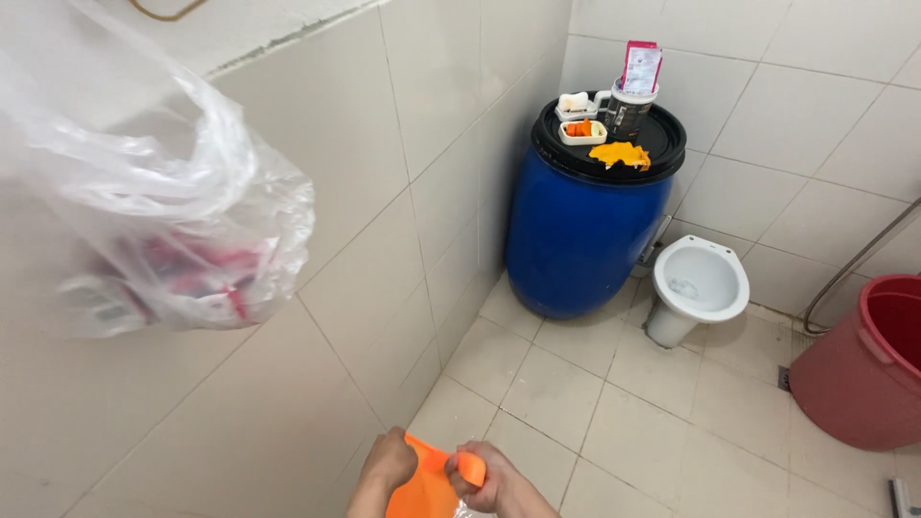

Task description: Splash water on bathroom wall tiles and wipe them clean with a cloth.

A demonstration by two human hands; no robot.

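Left hand [389, 462] and right hand [477, 477], both closed, pinch an orange plastic bag [424, 489] above the tiled floor [595, 403].

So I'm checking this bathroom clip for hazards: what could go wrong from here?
Both the left hand and right hand grip the orange item, so neither is free to break a slip on the tiled floor. The clear plastic bag hangs close by and blocks part of the view.

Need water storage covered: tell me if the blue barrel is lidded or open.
Lidded. A black lid covers the blue barrel, with small dishes and a yellow cloth resting on it.
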